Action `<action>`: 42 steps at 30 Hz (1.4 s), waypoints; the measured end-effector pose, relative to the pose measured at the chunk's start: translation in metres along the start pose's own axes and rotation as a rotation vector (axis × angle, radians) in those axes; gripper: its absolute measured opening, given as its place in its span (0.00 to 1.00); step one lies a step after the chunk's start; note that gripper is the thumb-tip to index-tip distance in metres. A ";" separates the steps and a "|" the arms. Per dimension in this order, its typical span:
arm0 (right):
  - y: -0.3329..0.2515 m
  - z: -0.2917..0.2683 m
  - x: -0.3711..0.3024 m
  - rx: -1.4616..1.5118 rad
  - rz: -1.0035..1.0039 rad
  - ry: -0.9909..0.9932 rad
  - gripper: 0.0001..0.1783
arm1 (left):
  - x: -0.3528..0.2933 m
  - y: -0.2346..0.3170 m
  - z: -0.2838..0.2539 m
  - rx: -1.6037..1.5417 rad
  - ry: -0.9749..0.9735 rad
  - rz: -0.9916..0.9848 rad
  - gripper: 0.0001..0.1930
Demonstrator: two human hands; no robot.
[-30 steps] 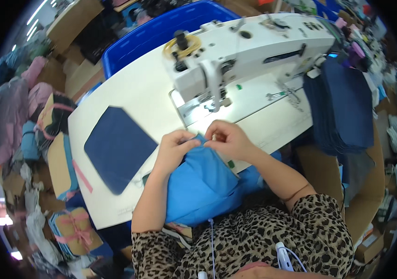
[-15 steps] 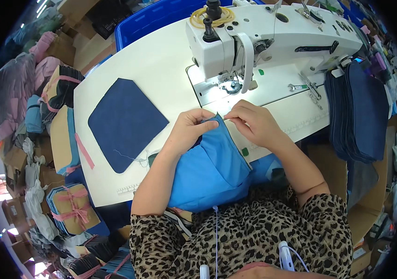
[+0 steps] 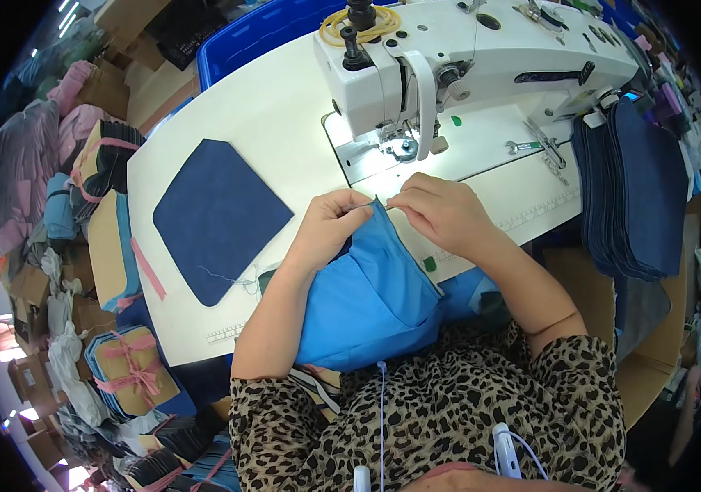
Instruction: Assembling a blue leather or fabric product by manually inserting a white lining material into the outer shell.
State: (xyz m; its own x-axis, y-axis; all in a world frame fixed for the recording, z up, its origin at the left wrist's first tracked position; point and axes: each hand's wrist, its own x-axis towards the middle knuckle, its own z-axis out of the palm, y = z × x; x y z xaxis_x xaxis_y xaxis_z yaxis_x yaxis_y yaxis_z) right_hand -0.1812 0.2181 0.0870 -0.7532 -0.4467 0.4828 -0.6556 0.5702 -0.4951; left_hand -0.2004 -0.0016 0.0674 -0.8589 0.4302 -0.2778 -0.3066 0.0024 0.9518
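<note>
A bright blue fabric piece (image 3: 367, 299) with a dark bound edge hangs from the table's front edge toward my lap, its narrow corner raised between my hands. My left hand (image 3: 332, 225) pinches that corner from the left, thumb against fingers. At the corner's right side, my right hand (image 3: 442, 215) is closed in a pinch; what its fingertips hold is too small to make out. Just beyond my hands stands a white sewing machine (image 3: 379, 90), its lamp lit over the needle area. A dark blue cut panel (image 3: 221, 221) lies flat on the table to the left.
On the white table (image 3: 309, 176), a wrench (image 3: 522, 147) lies right of the needle area. A stack of dark blue panels (image 3: 637, 197) hangs over the right edge. Tied bundles (image 3: 133, 369) stand at the left, a blue bin (image 3: 235, 49) behind, and a cardboard box (image 3: 654, 361) at right.
The view has shifted slightly, so the machine sits a little further left. My left thumb has drawn back from the blue fabric's face toward the corner's edge. My right hand stays pinched beside it.
</note>
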 end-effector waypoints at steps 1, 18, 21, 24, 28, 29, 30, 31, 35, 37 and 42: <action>0.000 0.000 0.000 0.001 0.001 0.000 0.08 | -0.001 0.002 0.002 0.008 0.011 0.002 0.06; 0.005 0.006 0.000 0.397 0.193 -0.091 0.07 | -0.001 0.005 0.003 0.073 -0.024 0.015 0.06; 0.008 0.007 -0.001 0.399 0.172 -0.077 0.08 | -0.001 0.006 0.004 0.040 -0.039 0.014 0.07; 0.006 0.007 0.001 0.412 0.185 -0.082 0.07 | -0.002 0.006 0.002 0.008 -0.069 0.013 0.07; 0.008 0.008 0.001 0.399 0.149 -0.050 0.08 | -0.002 0.008 0.002 -0.006 -0.091 0.038 0.06; 0.007 0.007 0.001 0.444 0.184 -0.076 0.08 | -0.002 0.008 0.001 0.040 -0.098 0.036 0.06; 0.006 0.006 0.001 0.489 0.221 -0.101 0.09 | -0.002 0.008 0.001 0.040 -0.097 0.036 0.06; 0.006 0.007 0.000 0.490 0.221 -0.102 0.09 | -0.003 0.009 0.002 0.016 -0.093 0.035 0.06; 0.008 0.009 -0.003 0.542 0.248 -0.071 0.10 | 0.000 0.009 0.003 -0.114 -0.078 -0.008 0.06; 0.007 0.009 -0.002 0.545 0.245 -0.064 0.10 | -0.001 0.006 0.000 -0.055 -0.069 -0.003 0.05; 0.005 0.024 -0.004 0.494 0.086 0.107 0.11 | 0.000 0.008 0.003 0.004 -0.036 -0.005 0.05</action>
State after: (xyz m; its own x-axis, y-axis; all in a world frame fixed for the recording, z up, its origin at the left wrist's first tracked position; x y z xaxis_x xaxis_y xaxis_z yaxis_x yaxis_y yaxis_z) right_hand -0.1829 0.2065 0.0649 -0.8130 -0.3246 0.4834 -0.5580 0.1968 -0.8062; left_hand -0.2012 0.0013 0.0752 -0.8418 0.4627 -0.2779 -0.3093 0.0085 0.9509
